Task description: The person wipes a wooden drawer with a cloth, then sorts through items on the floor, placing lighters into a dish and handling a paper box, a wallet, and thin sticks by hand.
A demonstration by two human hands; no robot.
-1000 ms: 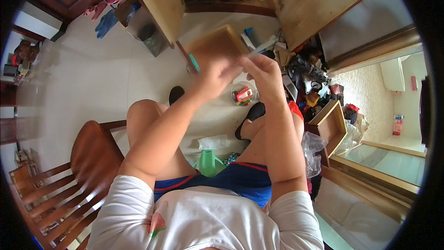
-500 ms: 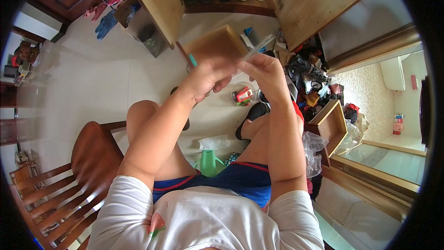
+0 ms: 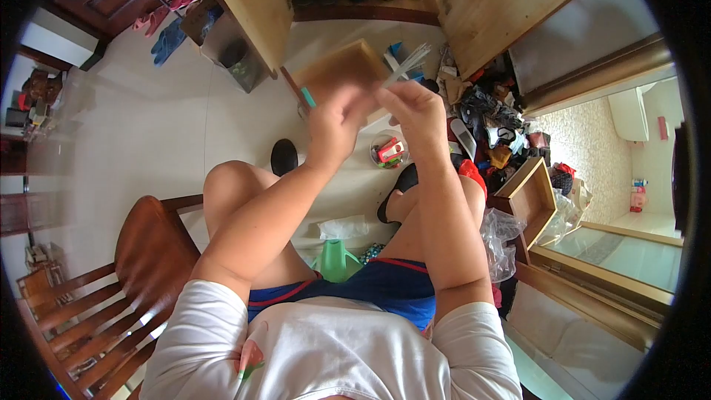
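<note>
Thin pale strips (image 3: 409, 64) stick up from my right hand (image 3: 416, 111), whose thumb and fingers pinch their lower end. Close beside it on the left, my left hand (image 3: 337, 115) is smeared by motion, and whether it holds anything cannot be made out. Below and behind the hands, a wooden drawer (image 3: 344, 67) lies on the floor. A round clear container (image 3: 389, 150) with a red item and other small things in it stands under the right hand.
An open cabinet (image 3: 370, 11) with shoes stands ahead. To the right are a pile of mixed items (image 3: 503, 122), a small wooden drawer (image 3: 532, 204) and a clear plastic bag (image 3: 500, 244). A wooden chair (image 3: 152, 252) is at the left, a green object (image 3: 335, 261) between the legs.
The left hand dipped beside the right hand and is now raised again, blurred. The strips have turned slightly and show more clearly above the right hand. The left foot has shifted.
</note>
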